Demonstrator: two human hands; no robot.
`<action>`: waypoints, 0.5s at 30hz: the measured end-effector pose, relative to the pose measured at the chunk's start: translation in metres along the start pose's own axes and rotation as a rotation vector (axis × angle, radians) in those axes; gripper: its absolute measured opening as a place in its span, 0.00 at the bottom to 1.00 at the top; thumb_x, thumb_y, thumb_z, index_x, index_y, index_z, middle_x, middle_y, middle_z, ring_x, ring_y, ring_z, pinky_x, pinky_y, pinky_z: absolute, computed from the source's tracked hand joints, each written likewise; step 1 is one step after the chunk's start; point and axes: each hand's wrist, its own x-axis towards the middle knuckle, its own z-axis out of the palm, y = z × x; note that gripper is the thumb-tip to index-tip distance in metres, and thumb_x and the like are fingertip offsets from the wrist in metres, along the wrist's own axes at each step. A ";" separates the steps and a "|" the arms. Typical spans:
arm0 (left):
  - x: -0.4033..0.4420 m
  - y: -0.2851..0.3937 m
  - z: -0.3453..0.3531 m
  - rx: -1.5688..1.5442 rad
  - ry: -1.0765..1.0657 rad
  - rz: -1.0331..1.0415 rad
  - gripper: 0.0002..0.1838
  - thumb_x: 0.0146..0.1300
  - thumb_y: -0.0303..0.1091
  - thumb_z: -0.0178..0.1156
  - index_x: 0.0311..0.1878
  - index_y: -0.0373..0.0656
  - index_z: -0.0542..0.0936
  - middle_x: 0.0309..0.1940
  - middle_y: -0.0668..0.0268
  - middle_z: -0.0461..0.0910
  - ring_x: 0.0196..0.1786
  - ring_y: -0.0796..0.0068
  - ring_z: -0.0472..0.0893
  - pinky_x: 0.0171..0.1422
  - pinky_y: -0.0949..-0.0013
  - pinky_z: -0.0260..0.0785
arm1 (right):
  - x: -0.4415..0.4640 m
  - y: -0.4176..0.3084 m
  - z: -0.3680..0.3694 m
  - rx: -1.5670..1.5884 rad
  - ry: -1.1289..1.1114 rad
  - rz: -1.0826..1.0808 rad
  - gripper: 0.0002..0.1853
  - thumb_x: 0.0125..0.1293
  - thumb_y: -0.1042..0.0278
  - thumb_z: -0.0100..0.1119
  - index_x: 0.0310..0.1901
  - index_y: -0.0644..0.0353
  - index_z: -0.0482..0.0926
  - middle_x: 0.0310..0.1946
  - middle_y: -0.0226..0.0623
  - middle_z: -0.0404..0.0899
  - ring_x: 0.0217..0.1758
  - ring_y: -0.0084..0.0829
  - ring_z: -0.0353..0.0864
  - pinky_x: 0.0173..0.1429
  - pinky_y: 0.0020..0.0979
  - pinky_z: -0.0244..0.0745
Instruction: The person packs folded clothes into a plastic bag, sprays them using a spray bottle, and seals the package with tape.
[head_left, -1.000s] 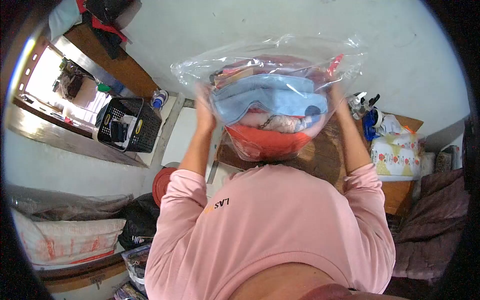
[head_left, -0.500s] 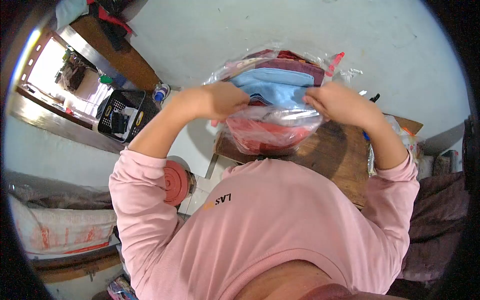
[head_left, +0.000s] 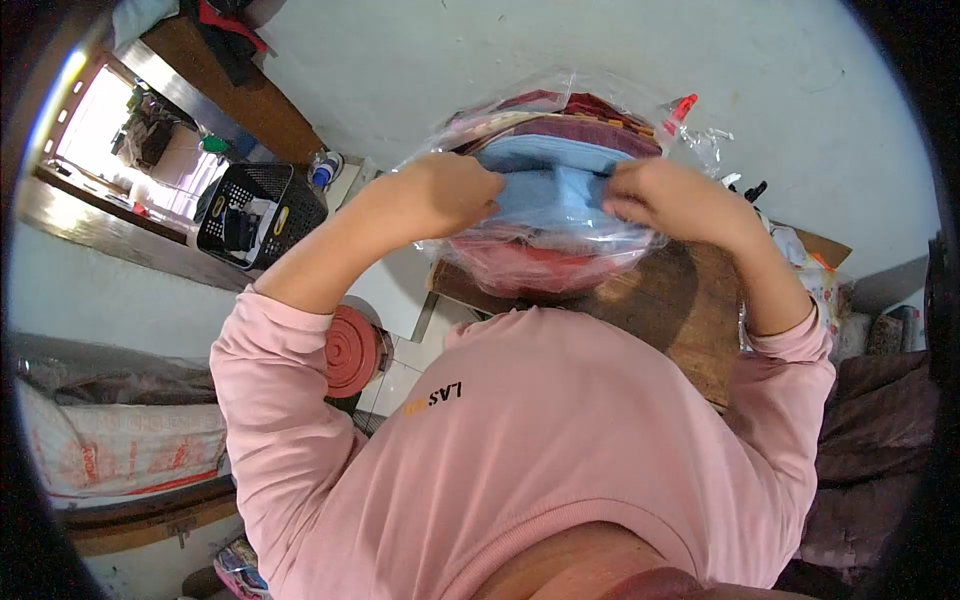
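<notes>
A clear plastic bag (head_left: 560,82) bulges with folded cloth on the wooden tabletop in front of me. Inside it, maroon fabric (head_left: 590,127) lies at the back and red fabric (head_left: 535,268) shows through the plastic at the front. Between these is a light blue folded cloth (head_left: 550,193), at the bag's mouth. My left hand (head_left: 447,198) is closed at the blue cloth's left edge. At its right edge my right hand (head_left: 680,203) is closed too, fingers curled inward. Both sets of fingertips are partly hidden.
A wooden tabletop (head_left: 700,310) extends under the bag and to the right. On the left stand a black basket (head_left: 258,215) and a round red-pink lid (head_left: 352,350). A pale wall (head_left: 740,60) rises behind; bags and small items (head_left: 822,280) crowd the right.
The blue cloth's front part has shifted, covering the dark striped patch seen before. Both hands stay at its edges, the right fingers having moved slightly.
</notes>
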 end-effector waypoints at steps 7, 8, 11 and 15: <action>0.009 0.000 -0.012 0.132 -0.118 -0.001 0.11 0.58 0.31 0.53 0.41 0.35 0.74 0.29 0.48 0.79 0.36 0.50 0.80 0.42 0.56 0.73 | 0.051 0.019 0.020 -0.308 0.364 0.035 0.17 0.57 0.67 0.56 0.46 0.68 0.75 0.38 0.51 0.77 0.43 0.48 0.77 0.48 0.42 0.74; 0.009 0.004 -0.015 0.140 -0.108 -0.001 0.12 0.57 0.30 0.54 0.42 0.35 0.73 0.31 0.48 0.79 0.37 0.51 0.80 0.43 0.56 0.73 | 0.054 0.022 0.023 -0.291 0.290 0.086 0.16 0.57 0.68 0.56 0.46 0.67 0.75 0.38 0.50 0.78 0.43 0.48 0.78 0.47 0.42 0.75; 0.021 -0.006 -0.003 0.211 0.247 0.157 0.14 0.55 0.27 0.54 0.45 0.33 0.72 0.37 0.49 0.77 0.40 0.52 0.80 0.44 0.58 0.73 | 0.053 0.022 0.017 -0.269 0.041 -0.011 0.16 0.54 0.72 0.54 0.46 0.63 0.77 0.32 0.47 0.80 0.39 0.47 0.80 0.43 0.42 0.76; 0.036 0.005 0.002 0.190 0.283 0.059 0.14 0.55 0.27 0.52 0.45 0.32 0.72 0.43 0.52 0.74 0.45 0.55 0.78 0.45 0.61 0.73 | 0.030 0.009 0.035 -0.354 0.111 -0.243 0.16 0.54 0.73 0.49 0.44 0.60 0.79 0.29 0.43 0.80 0.35 0.44 0.80 0.41 0.40 0.77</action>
